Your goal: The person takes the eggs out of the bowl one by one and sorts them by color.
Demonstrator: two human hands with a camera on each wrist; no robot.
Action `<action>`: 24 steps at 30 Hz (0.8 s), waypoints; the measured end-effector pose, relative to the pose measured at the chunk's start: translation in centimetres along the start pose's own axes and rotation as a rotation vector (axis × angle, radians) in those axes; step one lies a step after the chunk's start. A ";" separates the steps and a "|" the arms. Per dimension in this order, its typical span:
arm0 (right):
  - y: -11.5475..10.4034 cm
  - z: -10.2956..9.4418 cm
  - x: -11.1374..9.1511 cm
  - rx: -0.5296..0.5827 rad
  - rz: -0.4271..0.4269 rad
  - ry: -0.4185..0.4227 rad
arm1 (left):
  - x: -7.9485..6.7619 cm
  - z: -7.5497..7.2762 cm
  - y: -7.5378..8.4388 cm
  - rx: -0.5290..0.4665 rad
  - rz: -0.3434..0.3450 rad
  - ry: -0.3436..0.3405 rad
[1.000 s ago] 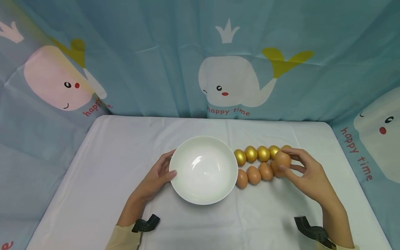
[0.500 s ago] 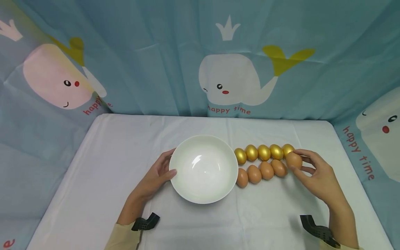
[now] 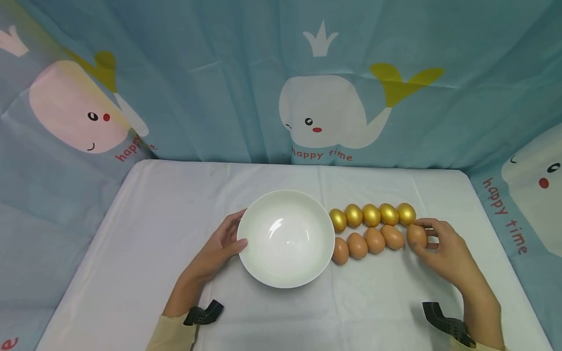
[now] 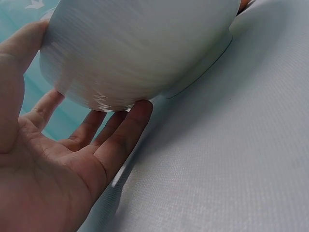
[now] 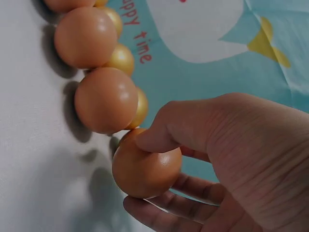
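My left hand [image 3: 219, 247] holds the side of a white bowl [image 3: 287, 239], thumb at the rim. In the left wrist view, its fingertips [image 4: 142, 110] touch the bowl's outer wall. My right hand [image 3: 445, 251] pinches a brown egg [image 3: 416, 236] between thumb and fingers, at the right end of the brown row. The right wrist view shows this egg [image 5: 147, 166] low and close beside another brown egg [image 5: 106, 100]. Several more brown eggs [image 3: 374, 240] lie in a line running from the bowl. Behind them is a row of gold eggs [image 3: 371, 215].
A white cloth [image 3: 175, 204] covers the table. Behind and at the sides hangs a blue curtain [image 3: 210, 97] printed with whales. A black wrist mount [image 3: 204, 313] is strapped on the left forearm, another black mount [image 3: 448, 321] on the right.
My right hand has carried the brown egg rightward, then lowered it to the end of the brown row. The rightmost gold egg is now uncovered. The left hand and bowl stay put.
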State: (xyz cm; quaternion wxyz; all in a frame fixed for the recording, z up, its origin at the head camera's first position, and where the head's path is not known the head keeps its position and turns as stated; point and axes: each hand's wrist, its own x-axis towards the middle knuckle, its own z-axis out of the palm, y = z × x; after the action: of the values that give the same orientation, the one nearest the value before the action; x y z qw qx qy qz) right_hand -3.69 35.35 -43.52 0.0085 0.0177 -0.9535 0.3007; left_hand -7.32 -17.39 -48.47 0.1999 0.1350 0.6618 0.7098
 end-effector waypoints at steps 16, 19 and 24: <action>-0.2 0.8 0.0 -0.028 0.022 -0.057 | -0.2 0.1 0.3 -0.021 -0.008 -0.001; -0.3 0.9 0.0 -0.034 0.020 -0.066 | -0.2 0.0 0.3 -0.022 -0.008 0.000; -0.5 0.8 0.0 -0.048 0.037 -0.073 | -0.1 0.0 0.2 -0.020 -0.002 -0.005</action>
State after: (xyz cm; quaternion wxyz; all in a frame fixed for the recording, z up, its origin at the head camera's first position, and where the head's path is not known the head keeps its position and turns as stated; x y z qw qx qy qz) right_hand -3.72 34.50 -43.88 -0.0317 0.0109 -0.9602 0.2772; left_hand -7.22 -17.48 -48.28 0.2034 0.1341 0.6545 0.7158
